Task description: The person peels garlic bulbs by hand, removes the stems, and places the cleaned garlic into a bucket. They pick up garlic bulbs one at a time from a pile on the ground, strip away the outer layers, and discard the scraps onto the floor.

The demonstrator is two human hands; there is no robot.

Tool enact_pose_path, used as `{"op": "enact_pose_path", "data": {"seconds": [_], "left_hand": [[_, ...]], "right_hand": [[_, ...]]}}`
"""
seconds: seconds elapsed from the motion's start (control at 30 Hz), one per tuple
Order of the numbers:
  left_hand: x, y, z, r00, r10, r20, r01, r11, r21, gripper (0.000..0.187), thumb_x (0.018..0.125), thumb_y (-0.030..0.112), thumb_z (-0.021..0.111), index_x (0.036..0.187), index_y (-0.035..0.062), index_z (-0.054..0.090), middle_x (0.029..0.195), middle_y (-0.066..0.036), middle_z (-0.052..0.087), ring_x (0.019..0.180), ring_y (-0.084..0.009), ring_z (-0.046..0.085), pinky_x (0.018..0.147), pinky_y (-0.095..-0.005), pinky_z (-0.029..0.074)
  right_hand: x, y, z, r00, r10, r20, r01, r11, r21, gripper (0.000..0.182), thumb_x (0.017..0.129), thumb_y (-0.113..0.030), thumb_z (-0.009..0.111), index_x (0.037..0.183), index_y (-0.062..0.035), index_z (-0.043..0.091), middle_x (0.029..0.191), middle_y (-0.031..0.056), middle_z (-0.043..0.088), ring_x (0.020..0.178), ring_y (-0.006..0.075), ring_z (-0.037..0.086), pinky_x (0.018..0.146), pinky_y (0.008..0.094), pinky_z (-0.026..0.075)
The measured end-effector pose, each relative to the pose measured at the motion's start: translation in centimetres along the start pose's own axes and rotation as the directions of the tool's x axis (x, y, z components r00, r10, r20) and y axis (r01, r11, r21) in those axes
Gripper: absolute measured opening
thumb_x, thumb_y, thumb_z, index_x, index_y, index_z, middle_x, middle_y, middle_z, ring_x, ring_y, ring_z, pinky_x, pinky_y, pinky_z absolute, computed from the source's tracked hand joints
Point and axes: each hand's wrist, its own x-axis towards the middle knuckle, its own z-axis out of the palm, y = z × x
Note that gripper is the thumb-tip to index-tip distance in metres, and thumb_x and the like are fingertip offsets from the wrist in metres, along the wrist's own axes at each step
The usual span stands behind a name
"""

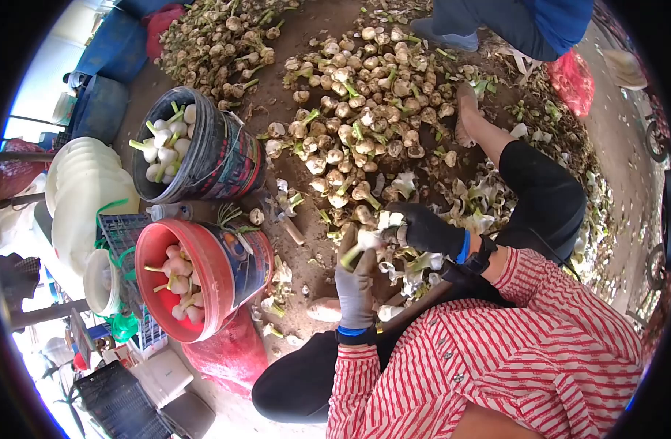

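Note:
A white garlic bulb (pixel 368 239) with a short green stalk is held in my left hand (pixel 356 293), which wears a grey-white glove and has its fingers closed round the stalk end. Against the bulb's other side is my right hand (pixel 427 230), in a dark glove, its fingers curled at the bulb. A pale strip, like peel (pixel 390 219), shows at those fingertips. Just beyond both hands spreads a heap of unpeeled garlic bulbs (pixel 364 139) on the ground. Stripped skins and leaves (pixel 481 201) lie beside my right hand.
To the left stand a red bucket (pixel 146 249) and a black bucket (pixel 149 192), both holding cleaned garlic. Another garlic pile (pixel 211 55) lies at the back. A person in dark trousers (pixel 496 25) is at the top. A pink sack (pixel 229 355) lies below the red bucket.

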Motion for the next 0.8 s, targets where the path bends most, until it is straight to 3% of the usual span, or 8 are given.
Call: {"op": "enact_pose_path", "data": {"seconds": [0.23,0.3,0.33,0.37,0.5,0.63,0.7,0.8], "left_hand": [[0.3,-1.5,-1.8,0.992,-0.106,-0.066,0.091,0.975,-0.201,0.031,0.091,0.025,0.05,0.11,0.0001,0.052,0.102,-0.008,0.06,0.088,-0.0148,0.057,0.081,-0.0283,0.045],[0.4,-1.4,-1.4,0.979,-0.136,0.155,0.202,0.784,-0.588,0.029,0.091,0.022,0.048,0.111,0.0009,0.051,0.106,-0.008,0.059,0.096,-0.018,0.055,0.09,-0.0326,0.041],[0.2,-1.1,-0.9,0.97,-0.243,-0.001,0.189,0.759,-0.623,0.025,0.091,0.027,0.048,0.102,0.0061,0.055,0.103,-0.008,0.058,0.092,-0.0185,0.056,0.079,-0.0313,0.047],[0.2,-1.5,-1.0,0.971,-0.241,-0.003,0.186,0.759,-0.624,0.025,0.091,0.027,0.048,0.102,0.0061,0.055,0.103,-0.008,0.058,0.092,-0.0185,0.056,0.079,-0.0313,0.047],[1.1,-2.6,-2.7,0.923,0.111,0.369,0.137,0.801,-0.583,0.018,0.088,0.015,0.048,0.103,0.0063,0.055,0.104,-0.005,0.057,0.097,-0.0169,0.053,0.078,-0.0276,0.046],[0.4,-1.2,-0.7,0.999,0.027,0.02,-0.014,0.869,-0.494,0.02,0.088,0.017,0.051,0.103,0.003,0.056,0.096,-0.007,0.059,0.086,-0.0165,0.057,0.071,-0.0283,0.049],[0.3,-0.7,-0.3,0.956,0.051,-0.29,-0.129,0.958,-0.255,0.023,0.089,0.023,0.053,0.097,0.0014,0.058,0.086,-0.008,0.061,0.074,-0.0156,0.06,0.065,-0.0273,0.05],[0.6,-1.4,0.4,0.898,0.175,-0.404,-0.19,0.982,0.003,0.027,0.089,0.027,0.054,0.091,0.001,0.06,0.078,-0.005,0.062,0.067,-0.0122,0.059,0.06,-0.0234,0.048]], "right_hand": [[-1.1,0.0,2.4,0.872,-0.482,-0.08,0.423,0.826,-0.373,0.037,0.069,-0.007,0.066,0.105,-0.0028,0.056,0.096,0.0178,0.059,0.088,0.0309,0.06,0.076,0.0356,0.047],[-1.3,-0.9,2.7,0.917,-0.376,-0.131,0.356,0.921,-0.155,0.034,0.07,-0.01,0.068,0.102,-0.0021,0.056,0.093,0.0154,0.059,0.083,0.0263,0.06,0.073,0.035,0.048],[-1.0,-2.4,1.6,0.997,0.063,0.037,-0.067,0.987,0.148,0.032,0.074,-0.017,0.068,0.099,-0.0015,0.057,0.09,0.0097,0.059,0.077,0.0189,0.058,0.068,0.0325,0.047],[-0.7,-0.4,1.0,0.977,0.057,0.204,-0.17,0.785,0.596,0.028,0.078,-0.02,0.064,0.098,-0.0014,0.056,0.088,0.0043,0.059,0.073,0.0122,0.055,0.064,0.028,0.045],[-1.0,-0.8,0.5,0.991,-0.099,0.086,0.003,0.674,0.739,0.026,0.08,-0.016,0.06,0.101,-0.0014,0.054,0.089,0.0025,0.058,0.076,0.0098,0.054,0.067,0.0237,0.044],[-1.4,-3.2,-0.1,0.989,-0.014,0.146,-0.079,0.788,0.611,0.027,0.079,-0.008,0.058,0.105,-0.0007,0.053,0.085,0.0017,0.058,0.073,0.0091,0.053,0.065,0.0224,0.044],[-1.1,-4.3,0.6,0.991,0.134,0.015,-0.135,0.982,0.135,0.038,0.075,-0.008,0.063,0.109,0.001,0.048,0.082,0.006,0.058,0.074,0.0096,0.055,0.065,0.0253,0.046],[-1.3,-3.1,2.0,0.995,-0.073,-0.073,0.076,0.996,0.044,0.041,0.073,-0.014,0.068,0.106,0.0006,0.05,0.083,0.0067,0.057,0.075,0.0129,0.056,0.065,0.0285,0.047]]}}
